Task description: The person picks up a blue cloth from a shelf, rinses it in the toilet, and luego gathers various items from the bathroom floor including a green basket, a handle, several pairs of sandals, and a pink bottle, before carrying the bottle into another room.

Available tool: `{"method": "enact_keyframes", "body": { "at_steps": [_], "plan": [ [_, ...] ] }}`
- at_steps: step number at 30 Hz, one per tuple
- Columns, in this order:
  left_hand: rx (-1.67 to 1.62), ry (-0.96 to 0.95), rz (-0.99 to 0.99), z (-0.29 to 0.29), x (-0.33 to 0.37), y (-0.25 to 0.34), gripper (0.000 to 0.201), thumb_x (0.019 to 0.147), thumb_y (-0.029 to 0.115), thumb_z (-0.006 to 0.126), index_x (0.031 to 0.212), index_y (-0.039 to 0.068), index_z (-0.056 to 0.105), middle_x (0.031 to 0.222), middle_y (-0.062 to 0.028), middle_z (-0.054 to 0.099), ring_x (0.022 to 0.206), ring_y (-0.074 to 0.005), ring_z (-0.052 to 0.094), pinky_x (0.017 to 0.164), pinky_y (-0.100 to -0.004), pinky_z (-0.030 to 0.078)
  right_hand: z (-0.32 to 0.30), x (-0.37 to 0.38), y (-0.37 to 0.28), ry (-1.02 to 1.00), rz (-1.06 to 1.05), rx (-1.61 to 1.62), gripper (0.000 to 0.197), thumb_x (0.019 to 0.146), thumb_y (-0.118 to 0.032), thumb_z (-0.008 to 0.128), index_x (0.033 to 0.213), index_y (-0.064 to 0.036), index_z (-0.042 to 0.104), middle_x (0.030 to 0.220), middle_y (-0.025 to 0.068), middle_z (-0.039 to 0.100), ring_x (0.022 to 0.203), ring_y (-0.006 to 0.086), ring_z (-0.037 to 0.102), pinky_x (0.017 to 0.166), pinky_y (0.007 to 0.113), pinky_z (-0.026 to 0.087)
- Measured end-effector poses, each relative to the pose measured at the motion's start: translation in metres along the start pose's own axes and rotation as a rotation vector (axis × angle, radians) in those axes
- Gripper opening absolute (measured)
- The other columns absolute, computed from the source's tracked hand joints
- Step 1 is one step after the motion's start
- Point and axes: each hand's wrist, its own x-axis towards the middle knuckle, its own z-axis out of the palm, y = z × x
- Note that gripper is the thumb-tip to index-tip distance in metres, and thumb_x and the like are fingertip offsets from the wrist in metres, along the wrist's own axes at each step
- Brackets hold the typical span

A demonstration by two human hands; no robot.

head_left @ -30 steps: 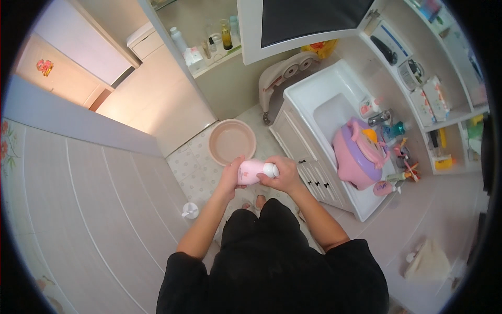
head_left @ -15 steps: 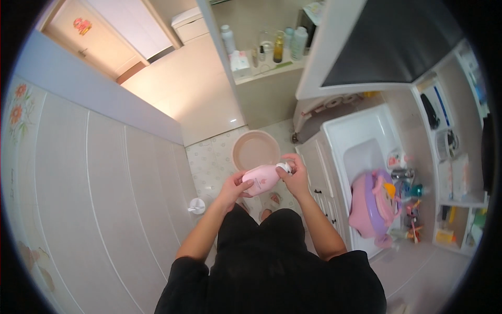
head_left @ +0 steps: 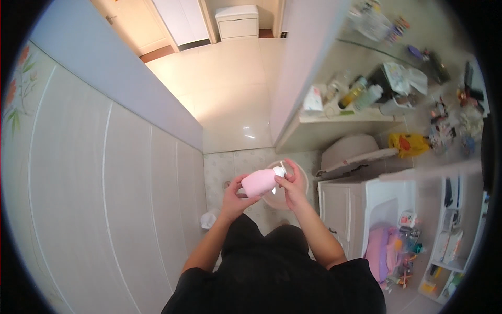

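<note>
A pink pump bottle (head_left: pixel 259 182) with a white pump top (head_left: pixel 280 171) lies tilted on its side between my two hands. The fingers of my left hand (head_left: pixel 232 200) wrap round the base end of the bottle. My right hand (head_left: pixel 294 186) closes round the pump top, its thumb pressed against the near side of the collar. Below the bottle and the right hand, a pale pink basin (head_left: pixel 280 201) stands on the floor, partly hidden by them.
To the right are a white cabinet (head_left: pixel 334 209) and a sink holding a pink and purple bag-like item (head_left: pixel 384 251). Bottles crowd a shelf (head_left: pixel 340 118) beyond. A white bin (head_left: pixel 209 219) stands beside the tiled wall (head_left: pixel 136 209) on the left. A doorway lies ahead.
The view has shifted, so the sink sits lower right and more of the shelf shows. The bottle has rolled, its printed side no longer visible. Both hands still hold it.
</note>
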Motion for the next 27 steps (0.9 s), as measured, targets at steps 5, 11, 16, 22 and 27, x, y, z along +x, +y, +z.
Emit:
{"method": "enact_keyframes", "body": {
  "at_steps": [5, 11, 16, 22, 27],
  "plan": [
    [-0.054, -0.023, 0.006, -0.1, 0.064, 0.018, 0.073, 0.081, 0.009, 0.075, 0.144, 0.011, 0.037, 0.139, -0.0125, 0.046, 0.121, -0.0241, 0.054, 0.09, -0.0377, 0.055, 0.081, 0.102, 0.009, -0.083, 0.031, 0.055, 0.073, 0.082, -0.002, 0.071, 0.145, -0.0122, 0.037, 0.113, 0.0131, 0.066, 0.108, 0.022, 0.06, 0.095, 0.036, 0.046],
    [-0.394, -0.036, -0.208, -0.189, 0.124, 0.078, 0.065, 0.091, 0.01, 0.061, 0.149, 0.008, 0.032, 0.136, -0.0142, 0.052, 0.119, -0.026, 0.057, 0.092, -0.0408, 0.055, 0.177, 0.19, 0.002, -0.276, 0.018, 0.053, 0.071, 0.084, -0.002, 0.068, 0.146, -0.0093, 0.035, 0.12, 0.0188, 0.065, 0.114, 0.0245, 0.06, 0.101, 0.036, 0.043],
    [-0.451, -0.097, -0.14, -0.228, 0.187, 0.098, 0.06, 0.091, 0.009, 0.062, 0.145, 0.001, 0.038, 0.135, -0.0145, 0.054, 0.119, -0.0273, 0.058, 0.093, -0.0441, 0.055, 0.232, 0.248, -0.014, -0.244, -0.01, 0.05, 0.063, 0.087, -0.002, 0.065, 0.144, -0.0079, 0.037, 0.12, 0.017, 0.064, 0.111, 0.0228, 0.061, 0.096, 0.034, 0.046],
    [-0.334, -0.003, -0.12, -0.236, 0.276, 0.131, 0.053, 0.089, 0.005, 0.064, 0.139, -0.001, 0.046, 0.132, -0.0122, 0.055, 0.115, -0.0237, 0.059, 0.095, -0.0413, 0.053, 0.249, 0.335, -0.025, -0.033, 0.013, -0.082, 0.042, 0.089, -0.012, 0.069, 0.128, -0.0075, 0.055, 0.111, 0.0067, 0.065, 0.104, 0.0176, 0.059, 0.089, 0.033, 0.047],
    [-0.304, 0.053, -0.054, -0.237, 0.378, 0.163, 0.051, 0.089, 0.004, 0.065, 0.137, 0.0, 0.048, 0.132, -0.0112, 0.055, 0.115, -0.0228, 0.059, 0.094, -0.0392, 0.053, 0.252, 0.427, -0.04, -0.047, -0.012, -0.097, 0.034, 0.092, -0.014, 0.066, 0.124, -0.0058, 0.058, 0.112, 0.0061, 0.065, 0.102, 0.0147, 0.06, 0.084, 0.03, 0.047]
  ]
}}
